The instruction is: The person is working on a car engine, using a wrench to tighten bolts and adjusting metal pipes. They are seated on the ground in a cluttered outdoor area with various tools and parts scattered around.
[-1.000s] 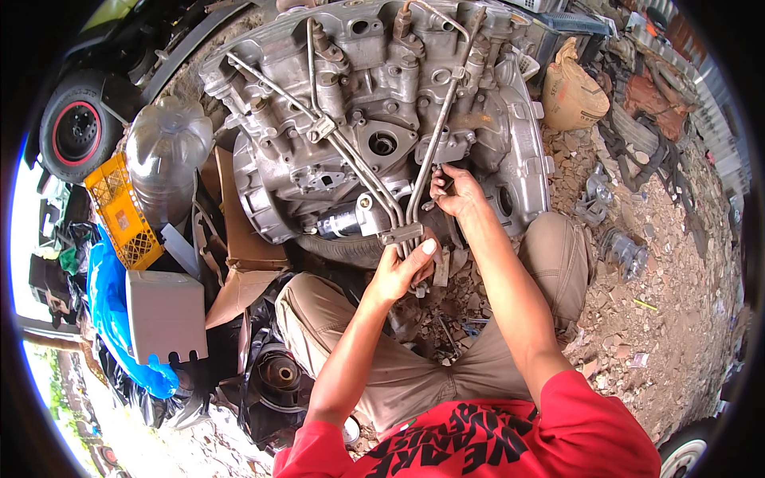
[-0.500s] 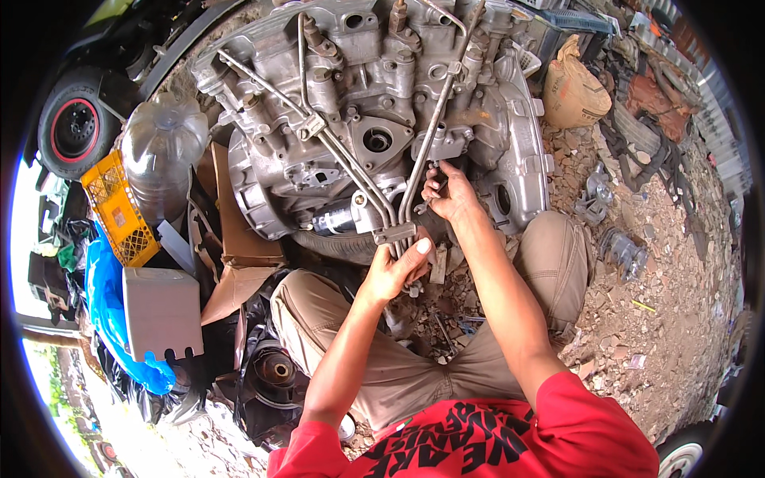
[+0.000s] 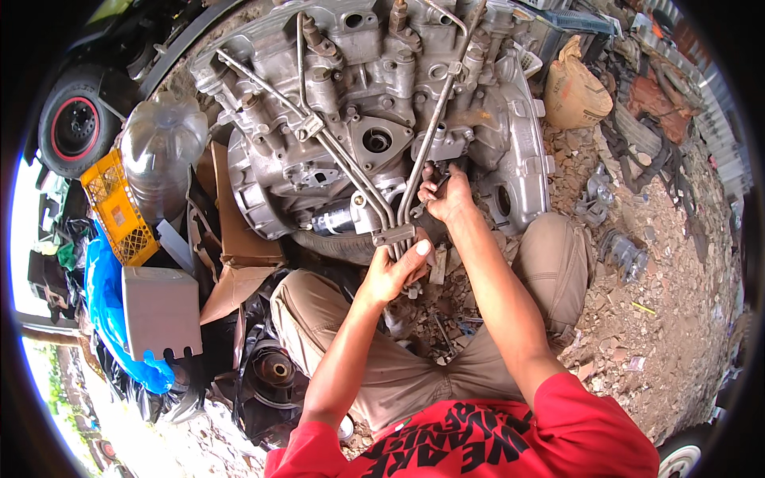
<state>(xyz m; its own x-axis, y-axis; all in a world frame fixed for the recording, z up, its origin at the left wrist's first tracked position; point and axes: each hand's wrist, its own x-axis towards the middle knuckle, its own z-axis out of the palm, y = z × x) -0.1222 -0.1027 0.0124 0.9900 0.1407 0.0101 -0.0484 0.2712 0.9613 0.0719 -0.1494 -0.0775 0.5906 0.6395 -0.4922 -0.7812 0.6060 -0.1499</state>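
A large grey metal engine (image 3: 508, 131) fills the space in front of me. Thin metal fuel pipes (image 3: 344, 165) run down across it and come together under a small clamp bracket (image 3: 395, 236). My left hand (image 3: 394, 271) is closed round the lower ends of these pipes, just below the clamp, thumb on top. My right hand (image 3: 449, 196) is at the engine's lower side, right of the pipes, its fingers curled and pinched. A small metal end shows by those fingers, but what they hold is mostly hidden. A black cylindrical part (image 3: 335, 221) sits left of the pipes.
At left stand a clear plastic bottle (image 3: 163, 155), a yellow plastic crate (image 3: 119, 209), a cardboard box (image 3: 233, 275) and a beige box-like cover (image 3: 162, 311). To the right, a brown sack (image 3: 575, 92) and crushed plastic bottles (image 3: 623, 253) lie on rubble-strewn ground.
My right hand has shifted slightly left, and its fingers have turned and curled in more. My left hand keeps its grip on the pipes in the same place.
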